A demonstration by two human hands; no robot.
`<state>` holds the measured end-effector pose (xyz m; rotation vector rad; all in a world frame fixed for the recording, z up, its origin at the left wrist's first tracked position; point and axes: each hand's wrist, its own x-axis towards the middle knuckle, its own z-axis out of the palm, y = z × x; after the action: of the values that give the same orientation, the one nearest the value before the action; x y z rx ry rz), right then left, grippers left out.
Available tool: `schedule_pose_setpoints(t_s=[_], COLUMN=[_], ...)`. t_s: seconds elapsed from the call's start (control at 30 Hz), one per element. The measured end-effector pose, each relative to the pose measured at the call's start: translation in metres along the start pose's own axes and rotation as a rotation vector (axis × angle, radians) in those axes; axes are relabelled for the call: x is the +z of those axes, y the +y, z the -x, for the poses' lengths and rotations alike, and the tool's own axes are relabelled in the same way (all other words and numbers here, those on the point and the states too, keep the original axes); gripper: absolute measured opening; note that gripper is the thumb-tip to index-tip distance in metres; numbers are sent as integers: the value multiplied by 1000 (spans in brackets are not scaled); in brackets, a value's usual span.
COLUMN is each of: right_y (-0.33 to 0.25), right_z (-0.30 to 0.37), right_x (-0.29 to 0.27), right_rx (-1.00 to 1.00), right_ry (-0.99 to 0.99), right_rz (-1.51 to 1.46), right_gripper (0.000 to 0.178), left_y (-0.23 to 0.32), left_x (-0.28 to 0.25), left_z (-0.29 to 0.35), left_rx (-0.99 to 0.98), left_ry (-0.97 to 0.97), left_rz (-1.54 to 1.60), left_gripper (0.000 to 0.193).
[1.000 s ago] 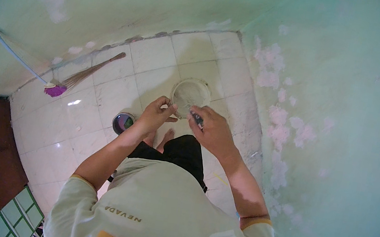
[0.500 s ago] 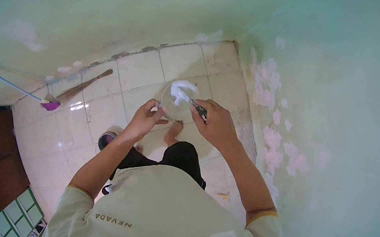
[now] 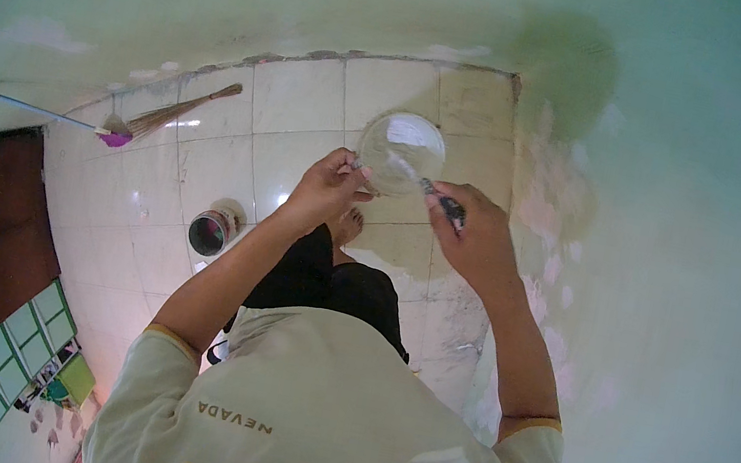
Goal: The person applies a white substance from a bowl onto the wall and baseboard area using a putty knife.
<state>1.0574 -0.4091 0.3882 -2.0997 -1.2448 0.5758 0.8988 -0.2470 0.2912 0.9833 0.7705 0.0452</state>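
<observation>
A round, translucent tub [image 3: 372,145] hangs in front of me above the tiled floor, with white paste [image 3: 408,129] at its far side. My left hand [image 3: 326,192] pinches its near left rim between thumb and fingers. A dark-handled tool [image 3: 453,211] is gripped in my right hand [image 3: 478,239], its white-coated tip [image 3: 402,166] reaching into the tub. Whether that tip is a blade or bristles cannot be made out.
Bare feet [image 3: 348,226] stand below the tub. A paint can [image 3: 210,233] sits on the floor to the left. By the far wall lie a stick broom [image 3: 181,111] and a purple-headed brush [image 3: 115,137]. The right wall [image 3: 554,204] has patchy, peeled paint.
Both hands, with the tub and tool, have shifted right and slightly up in view. The white paste looks less heaped around the tool. The paint can is more fully visible.
</observation>
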Motion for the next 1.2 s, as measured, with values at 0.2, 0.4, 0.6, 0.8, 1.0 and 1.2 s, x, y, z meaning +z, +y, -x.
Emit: schedule_pose_setpoints(t_s=[0.2,0.4,0.6,0.8,1.0,1.2], right_y=[29,86,142,198,273,382], right_z=[-72,-139,-177,-202,-216,-219], right_x=[2,-28,-30,-26,-21,21], right_rx=[-32,101,139,366,136,65], right_ry=[-89,44,-78,52,-37,-153], right_rz=[50,131,-35,-217,-43,19], right_gripper=[25,26,26,24,27,27], left_y=[19,41,56,36,-26,-94], left_x=[12,25,28,34,33,37], left_z=[-76,-146,-212,-276,-356,-422], left_rx=[0,-62,-84,-144,-129,-101], left_ry=[-12,28,38,57,118,87], left_rz=[-4,-22,-206,-162,-91,-185], left_gripper=[20,27,31,34,27,33])
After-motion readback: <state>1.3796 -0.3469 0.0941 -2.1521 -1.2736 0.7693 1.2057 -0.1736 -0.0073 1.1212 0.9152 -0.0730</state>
